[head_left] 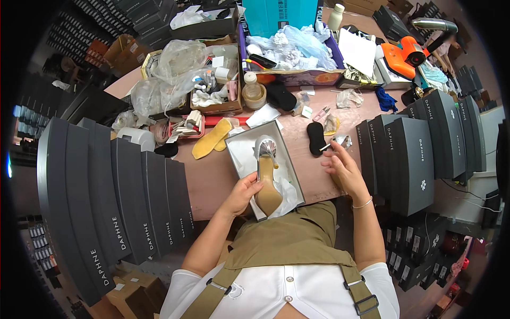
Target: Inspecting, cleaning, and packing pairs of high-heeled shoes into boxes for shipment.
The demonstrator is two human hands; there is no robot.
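My left hand (pixel 245 192) grips a high-heeled shoe (pixel 270 189) by its side. The shoe has its tan sole turned up and a silvery heel part at the far end. It lies over an open grey shoebox (pixel 231 154) lined with white tissue paper (pixel 289 198). My right hand (pixel 341 169) is off to the right of the box with its fingers apart. Near its fingertips are a thin white piece (pixel 324 148) and a black, waisted pad (pixel 315 137); whether they touch cannot be made out.
Stacked grey shoeboxes stand left (pixel 127 196) and right (pixel 409 159). Beyond lie yellow insoles (pixel 212 139), a glass jar (pixel 254 95), a carton of small items (pixel 217 106) and a purple box (pixel 297 78) of crumpled plastic. An orange heat-gun-like tool (pixel 399 58) sits at the back right.
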